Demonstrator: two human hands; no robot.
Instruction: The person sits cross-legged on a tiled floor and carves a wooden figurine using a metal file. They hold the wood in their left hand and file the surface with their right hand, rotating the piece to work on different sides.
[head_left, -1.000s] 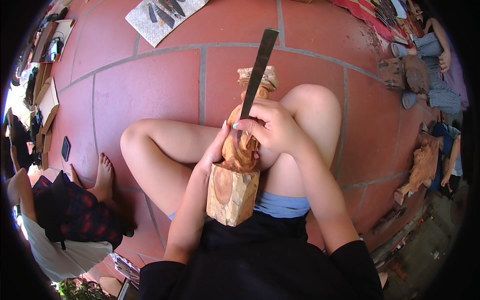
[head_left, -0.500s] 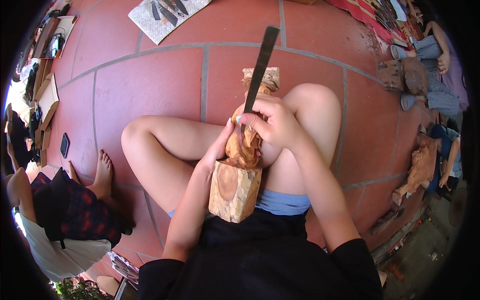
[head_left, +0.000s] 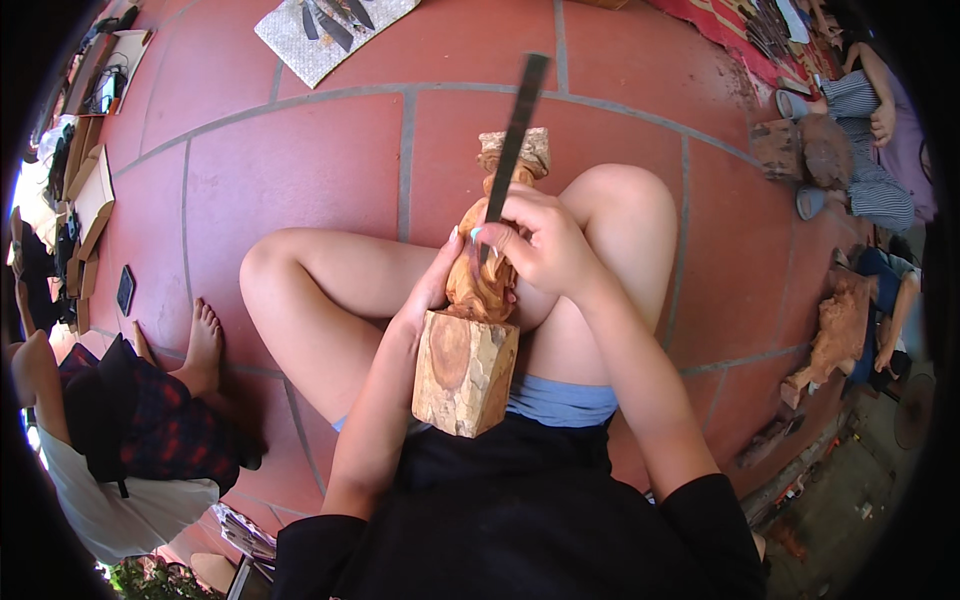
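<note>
A carved wooden figure (head_left: 465,375) lies between my bent legs. Its square, rough-faced block end points toward me and its narrower end, with a second rough block, lies farther off. My left hand (head_left: 430,290) is wrapped along the left side of the carving and steadies it. In my right hand (head_left: 535,240) I grip a long, flat, dark metal file (head_left: 518,120), which rises well above my fist. Its lower end meets the middle of the carving. Part of that contact is hidden by my fingers.
Dark blades lie on a pale mat (head_left: 325,50) ahead. A phone (head_left: 126,290) rests on the red tiles near a seated person's bare foot (head_left: 204,335). On the right are other people, with wood pieces (head_left: 835,330) and tools on a red cloth (head_left: 740,40).
The whole scene shifts slightly left and up. My hands keep their hold, and the file's upper end tilts a little to the left.
</note>
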